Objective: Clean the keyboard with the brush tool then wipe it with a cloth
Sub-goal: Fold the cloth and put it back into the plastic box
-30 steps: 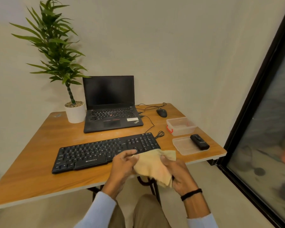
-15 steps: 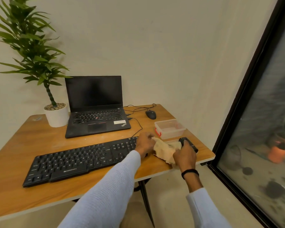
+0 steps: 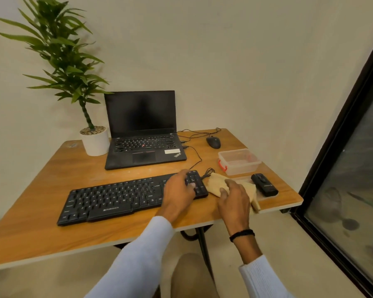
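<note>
Right grip [image 3: 235,196] near bench [image 3: 41,229] front edge, fingers curled on tan cloth [image 3: 213,183], grasping it. Left grip [image 3: 178,190] at its 9 o'clock, released, resting on keyboard [image 3: 116,198] number pad. Black brush tool [image 3: 264,184] at cloth's 3 o'clock; clear box [image 3: 238,161] at 12.

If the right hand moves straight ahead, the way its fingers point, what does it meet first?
The right hand already holds the cloth. Beyond the cloth, it would probably meet the looped black cable first, though depth is unclear.

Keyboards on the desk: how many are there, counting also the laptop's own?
2. The separate black keyboard lies in front, its right end under the left hand; the laptop's own keyboard is behind it. None seems hidden.
</note>
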